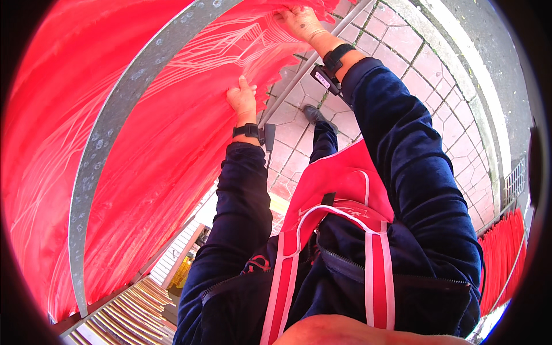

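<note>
A broad red sheet (155, 178) of thin, shiny material fills the left side, crossed by fine pale lines and ending in a jagged right edge. My right hand (300, 23) is closed on that edge at the far end, gathering it into folds. Nearer to me, my left hand (242, 100) has its fingers curled at the same edge, with the thumb side raised; its fingertips are partly hidden. Both wrists wear black straps with small devices. A long grey metal strip (109, 126) passes over the sheet, left of both hands.
Beside the sheet's edge runs a thin grey pole (305, 68). Pinkish paving (414, 86) lies below, with a pale kerb at the right. Red strands (500, 253) hang at the lower right, and thin rods (123, 313) are lined up at the lower left. I wear a red apron (339, 178).
</note>
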